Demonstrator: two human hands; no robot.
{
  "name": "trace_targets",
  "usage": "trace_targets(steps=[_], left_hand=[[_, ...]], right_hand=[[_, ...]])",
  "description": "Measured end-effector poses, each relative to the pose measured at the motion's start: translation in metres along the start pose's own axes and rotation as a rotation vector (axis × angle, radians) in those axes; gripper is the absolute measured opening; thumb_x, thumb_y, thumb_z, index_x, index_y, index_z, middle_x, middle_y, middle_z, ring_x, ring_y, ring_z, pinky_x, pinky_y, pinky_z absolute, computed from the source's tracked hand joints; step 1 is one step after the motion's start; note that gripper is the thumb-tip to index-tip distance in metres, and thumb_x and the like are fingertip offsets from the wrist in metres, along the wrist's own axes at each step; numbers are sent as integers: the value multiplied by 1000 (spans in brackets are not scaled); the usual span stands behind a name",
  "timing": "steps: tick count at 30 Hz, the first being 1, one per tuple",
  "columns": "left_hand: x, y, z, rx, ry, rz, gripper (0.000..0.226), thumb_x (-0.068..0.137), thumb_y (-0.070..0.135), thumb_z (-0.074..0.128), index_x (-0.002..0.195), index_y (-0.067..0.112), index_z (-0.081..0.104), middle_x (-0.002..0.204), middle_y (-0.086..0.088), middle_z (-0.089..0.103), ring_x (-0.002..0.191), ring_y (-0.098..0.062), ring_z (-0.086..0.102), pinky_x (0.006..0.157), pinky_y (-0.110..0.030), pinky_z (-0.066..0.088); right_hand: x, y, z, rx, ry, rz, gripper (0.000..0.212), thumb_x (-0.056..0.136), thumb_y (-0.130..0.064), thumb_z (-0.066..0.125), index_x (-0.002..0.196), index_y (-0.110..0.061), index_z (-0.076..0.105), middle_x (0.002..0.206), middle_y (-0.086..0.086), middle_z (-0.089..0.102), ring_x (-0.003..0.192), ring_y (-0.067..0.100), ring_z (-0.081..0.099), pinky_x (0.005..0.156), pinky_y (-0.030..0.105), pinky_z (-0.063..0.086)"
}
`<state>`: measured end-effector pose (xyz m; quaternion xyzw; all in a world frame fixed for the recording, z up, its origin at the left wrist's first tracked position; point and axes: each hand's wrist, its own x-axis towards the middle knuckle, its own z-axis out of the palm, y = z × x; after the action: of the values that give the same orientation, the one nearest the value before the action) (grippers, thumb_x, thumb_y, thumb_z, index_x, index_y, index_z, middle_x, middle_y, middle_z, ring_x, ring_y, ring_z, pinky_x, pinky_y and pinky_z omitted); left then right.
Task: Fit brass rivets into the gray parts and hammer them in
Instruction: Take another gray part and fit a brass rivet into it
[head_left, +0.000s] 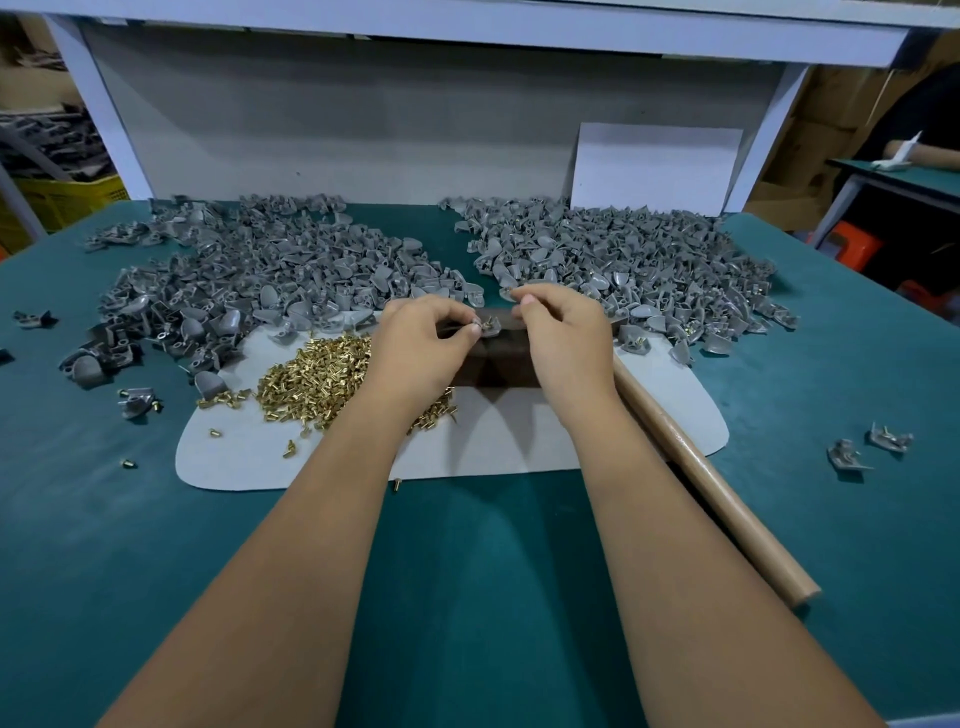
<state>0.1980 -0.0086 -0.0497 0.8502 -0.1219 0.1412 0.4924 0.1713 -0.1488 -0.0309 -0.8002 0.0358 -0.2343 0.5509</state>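
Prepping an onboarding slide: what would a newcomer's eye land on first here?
Two big heaps of gray parts spread across the back of the green table, left and right. Next, the glittering pile of brass rivets on the pale mat, beside the left hand; both hands meet at center, the right hand opposite.

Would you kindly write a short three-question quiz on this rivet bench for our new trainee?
1. True or false: the hammer handle lies by the person's right forearm, unheld.
2. The loose brass rivets lie mostly on: A) gray mat B) green table C) yellow crate
3. What do the left hand and right hand work on together?

Key: 1 true; 2 A; 3 a gray part with a rivet.
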Motion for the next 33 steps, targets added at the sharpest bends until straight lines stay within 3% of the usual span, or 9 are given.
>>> trace_targets(steps=[3, 7, 12, 17, 23, 29, 33], left_hand=[[0, -1, 0, -16, -6, -1, 15, 89, 17, 69, 84, 32, 68, 105, -1, 71, 117, -29, 56, 105, -48, 43], [0, 0, -1, -39, -9, 7, 26, 89, 15, 69, 79, 39, 65, 102, 2, 71, 116, -31, 57, 105, -48, 44], [1, -2, 0, -34, -8, 12, 17, 88, 16, 70, 84, 32, 69, 98, 2, 71, 113, -32, 58, 102, -49, 46], [1, -2, 0, -46, -2, 5, 19, 87, 16, 71, 82, 34, 69, 98, 2, 71, 114, -32, 59, 102, -48, 46], [0, -1, 1, -72, 6, -10, 23, 87, 14, 71, 80, 36, 68, 98, 0, 72, 115, -32, 58, 102, -48, 47], [-1, 1, 2, -96, 24, -9, 18, 86, 7, 72, 81, 25, 71, 93, -3, 73, 96, -19, 69, 96, -41, 53], [-1, 2, 3, -94, 27, -17, 11, 86, 6, 72, 86, 17, 75, 93, -6, 74, 94, -20, 70, 95, -41, 54]], right_hand=[[0, -1, 1, 10, -26, 9, 19, 91, -15, 54, 92, -20, 72, 88, -11, 68, 87, 4, 60, 74, 15, 43], [-1, -1, 3, -50, -82, -22, 17, 91, -18, 56, 92, -16, 73, 97, -6, 67, 94, 8, 58, 82, 23, 43], [0, 2, 5, -167, -81, -102, 8, 85, -18, 66, 86, -16, 74, 94, -1, 64, 90, 12, 58, 81, 24, 44], [-1, 3, 9, -216, -39, -178, 6, 83, -14, 69, 81, -14, 74, 73, -16, 53, 75, 5, 50, 63, 6, 33], [-1, 1, 13, -338, -4, -234, 11, 84, -11, 65, 75, -14, 69, 78, -8, 55, 77, 12, 50, 64, 24, 32], [-1, -2, 17, -482, -2, -304, 12, 85, -11, 62, 74, -10, 67, 81, -5, 54, 81, 18, 51, 63, 27, 29], [-3, -4, 16, -517, -8, -335, 12, 86, -10, 61, 74, -8, 64, 81, -2, 54, 82, 20, 50, 62, 27, 26]])
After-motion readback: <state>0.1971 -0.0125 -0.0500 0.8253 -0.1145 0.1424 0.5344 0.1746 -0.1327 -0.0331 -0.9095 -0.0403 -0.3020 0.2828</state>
